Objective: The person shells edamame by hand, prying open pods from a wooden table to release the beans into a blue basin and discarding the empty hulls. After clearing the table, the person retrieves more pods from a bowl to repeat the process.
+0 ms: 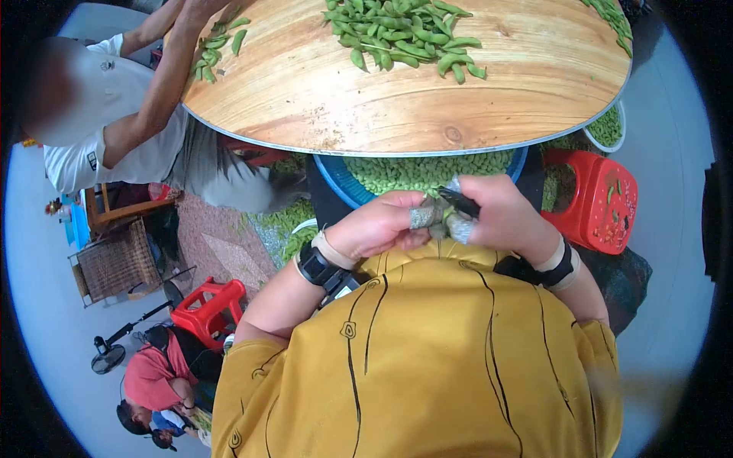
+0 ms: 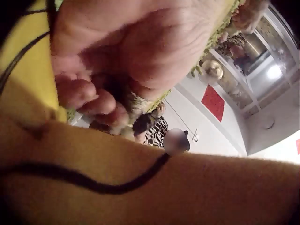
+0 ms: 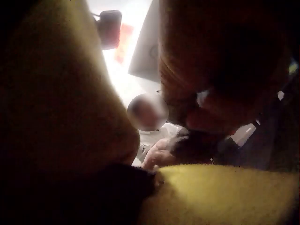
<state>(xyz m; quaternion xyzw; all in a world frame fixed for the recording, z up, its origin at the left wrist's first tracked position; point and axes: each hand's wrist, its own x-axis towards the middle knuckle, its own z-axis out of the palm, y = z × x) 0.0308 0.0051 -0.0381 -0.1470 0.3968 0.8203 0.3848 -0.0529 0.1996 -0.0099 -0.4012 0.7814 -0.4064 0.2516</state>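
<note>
In the head view, both hands meet over the lap, close to the near edge of the blue basin (image 1: 334,182). The right hand (image 1: 500,212) grips a small black tool (image 1: 460,202), its working end largely hidden by fingers. Facing it, the left hand (image 1: 378,227) pinches a green bean pod (image 1: 433,194) between thumb and fingers. Grey tape wraps the thumb and some fingertips. Shelled green beans (image 1: 435,172) fill the basin. The left wrist view shows the left palm (image 2: 159,47) with curled fingers; the right wrist view is dark, with the right hand (image 3: 220,89) in shadow.
A round wooden table (image 1: 305,107) overhangs the basin, with a heap of pods (image 1: 401,34) on it. At right are a red stool (image 1: 611,210) and a white bowl of beans (image 1: 607,130). Another person (image 1: 130,114) sits at left; a red stool (image 1: 208,311) stands behind.
</note>
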